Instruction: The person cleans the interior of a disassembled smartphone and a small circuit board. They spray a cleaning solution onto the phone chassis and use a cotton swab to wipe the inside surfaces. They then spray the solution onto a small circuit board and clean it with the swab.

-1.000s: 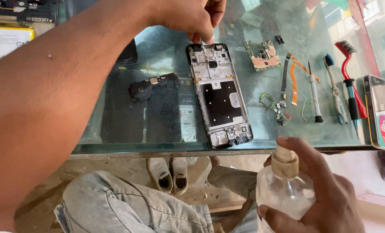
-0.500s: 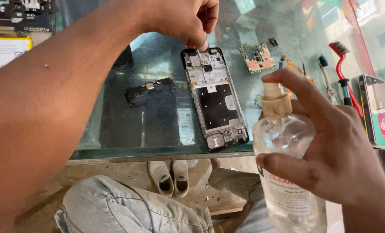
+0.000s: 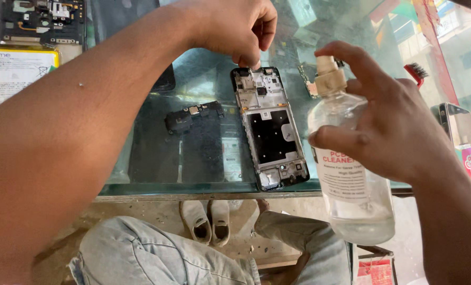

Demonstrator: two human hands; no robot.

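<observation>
Compared with half a second ago, the clear spray bottle [image 3: 351,158] has been lifted higher and brought closer to the opened phone frame [image 3: 269,126], so that its beige pump head [image 3: 329,76] now stands level with the frame's upper end; a full second ago it was held low, below the front edge of the glass worktop [image 3: 140,158]. The bottle is gripped by the right hand [image 3: 399,126], whose thumb is pressed across the label side and whose fingers are wrapped round the far side, with the forefinger arched over the top of the pump head. The phone frame lies flat near the front edge of the worktop, slightly right of its middle, much as before. Its upper end is met by the left hand [image 3: 235,29], whose thumb and fingertips are pinched together; what is pinched there is too small to tell. A small black cover part [image 3: 193,116] lies just left of the frame. A circuit board [image 3: 40,21] rests at the far left corner, and a red-handled brush [image 3: 416,71] shows behind the right hand. Below the worktop, jeans-clad knees [image 3: 156,253] and pale shoes [image 3: 206,219] are seen.
</observation>
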